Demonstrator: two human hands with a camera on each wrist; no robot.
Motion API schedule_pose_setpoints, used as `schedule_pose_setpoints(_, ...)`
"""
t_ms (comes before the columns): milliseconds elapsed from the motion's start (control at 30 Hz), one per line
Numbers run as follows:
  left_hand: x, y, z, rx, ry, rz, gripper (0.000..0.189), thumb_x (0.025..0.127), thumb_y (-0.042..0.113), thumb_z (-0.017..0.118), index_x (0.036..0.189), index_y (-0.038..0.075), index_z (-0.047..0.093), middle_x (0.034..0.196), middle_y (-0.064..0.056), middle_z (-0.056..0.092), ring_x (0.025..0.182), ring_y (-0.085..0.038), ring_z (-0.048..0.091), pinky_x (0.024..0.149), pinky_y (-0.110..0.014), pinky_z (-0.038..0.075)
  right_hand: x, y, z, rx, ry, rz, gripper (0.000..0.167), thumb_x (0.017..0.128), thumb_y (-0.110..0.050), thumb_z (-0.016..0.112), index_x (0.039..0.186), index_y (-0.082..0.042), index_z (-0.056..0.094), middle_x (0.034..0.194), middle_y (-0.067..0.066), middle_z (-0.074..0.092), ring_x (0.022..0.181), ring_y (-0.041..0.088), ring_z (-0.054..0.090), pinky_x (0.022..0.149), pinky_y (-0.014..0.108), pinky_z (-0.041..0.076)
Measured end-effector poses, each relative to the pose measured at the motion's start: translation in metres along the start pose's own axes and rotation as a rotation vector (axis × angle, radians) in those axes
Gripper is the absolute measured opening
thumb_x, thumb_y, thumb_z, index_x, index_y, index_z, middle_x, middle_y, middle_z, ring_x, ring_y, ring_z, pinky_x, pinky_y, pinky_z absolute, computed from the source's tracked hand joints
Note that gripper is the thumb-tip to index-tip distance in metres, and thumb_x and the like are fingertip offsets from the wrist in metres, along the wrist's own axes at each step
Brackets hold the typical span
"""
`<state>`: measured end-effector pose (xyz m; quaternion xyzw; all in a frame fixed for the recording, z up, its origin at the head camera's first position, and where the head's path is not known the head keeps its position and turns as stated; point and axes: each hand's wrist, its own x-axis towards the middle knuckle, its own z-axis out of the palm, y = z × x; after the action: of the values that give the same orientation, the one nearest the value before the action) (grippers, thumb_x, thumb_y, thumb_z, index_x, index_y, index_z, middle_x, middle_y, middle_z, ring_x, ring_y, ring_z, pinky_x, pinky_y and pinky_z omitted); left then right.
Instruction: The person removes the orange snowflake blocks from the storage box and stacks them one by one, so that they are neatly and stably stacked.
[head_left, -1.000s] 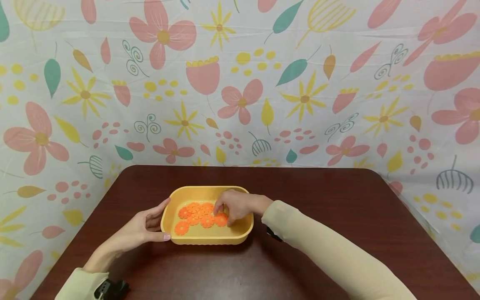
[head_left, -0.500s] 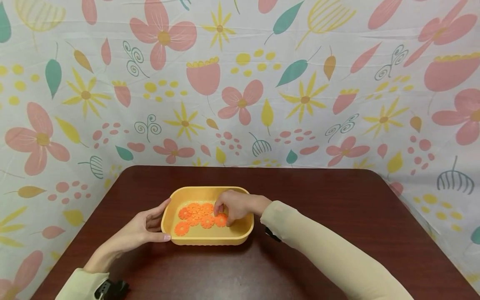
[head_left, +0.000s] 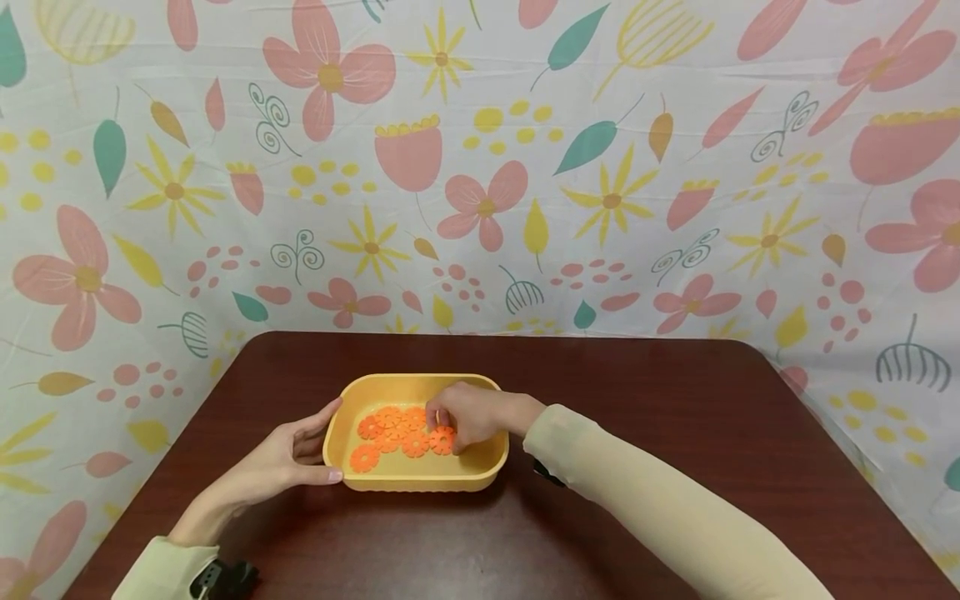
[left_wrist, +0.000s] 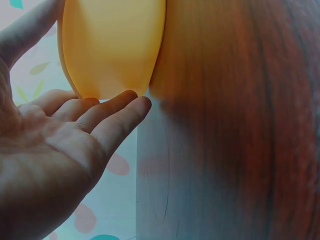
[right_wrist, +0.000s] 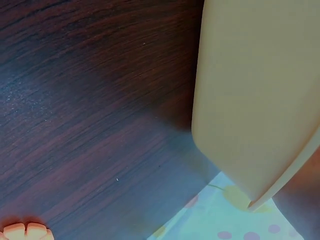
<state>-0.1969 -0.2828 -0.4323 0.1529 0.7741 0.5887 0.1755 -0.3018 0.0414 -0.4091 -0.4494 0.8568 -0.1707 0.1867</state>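
Observation:
A yellow tray [head_left: 411, 482] with rounded corners stands on the table and holds several orange flower-shaped discs [head_left: 390, 427]. My left hand [head_left: 281, 454] grips the tray's left end, its thumb at the front corner and the other fingers along the side. In the left wrist view those fingers [left_wrist: 112, 107] touch the yellow end wall. My right hand [head_left: 471, 412] reaches down inside the tray at its right part, fingers curled. An orange disc [head_left: 442, 440] sits between its thumb and fingertips. The right wrist view shows only the tray's outer wall [right_wrist: 245, 100], not the fingers.
The dark brown table [head_left: 660, 417] spreads around the tray, with its far edge against a floral-patterned cloth [head_left: 480, 208]. A pale orange notched shape [right_wrist: 27, 232] is cut off at the lower left of the right wrist view.
The disc between my right thumb and fingers looked smooth and blurred before; its notches now show clearly. Both hands and the tray keep their places.

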Motion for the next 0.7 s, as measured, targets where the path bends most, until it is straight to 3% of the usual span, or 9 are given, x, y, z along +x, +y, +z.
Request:
schedule_pose_setpoints(233,0.0002,-0.0008,-0.0002,0.009,0.005,-0.005,0.103,0.092,0.010,0.083,0.169,0.006,0.015,0.171,-0.026,0.019,0.145,-0.049,0.040,0.098,-0.035,0.056,-0.0005,0.0020,-0.0021,0.072,0.009,-0.029,0.034,0.079,0.001,0.091,0.108,-0.008,0.076,0.094,0.007,0.070,0.078,0.011,0.059,0.075,0.024,0.051)
schedule_pose_setpoints(533,0.0003,0.0012,0.0014,0.022,0.022,-0.016,0.104,0.090,0.012,0.085,0.169,0.006,0.016,0.171,-0.025,0.020,0.145,-0.049,0.041,0.098,-0.035,0.056,0.0009,0.0050,-0.0024,0.119,0.017,-0.031,0.036,0.078,0.001,0.092,0.110,-0.004,0.077,0.096,0.006,0.071,0.086,0.023,0.065,0.078,0.025,0.052)
schedule_pose_setpoints(700,-0.0002,0.0024,0.0013,0.027,0.026,-0.021,0.105,0.090,0.012,0.085,0.169,0.006,0.016,0.171,-0.025,0.020,0.145,-0.048,0.041,0.099,-0.034,0.055,0.0025,0.0056,-0.0025,0.123,0.018,-0.025,0.034,0.077,0.001,0.093,0.108,-0.005,0.077,0.093,0.005,0.071,0.082,0.017,0.063,0.076,0.024,0.052)
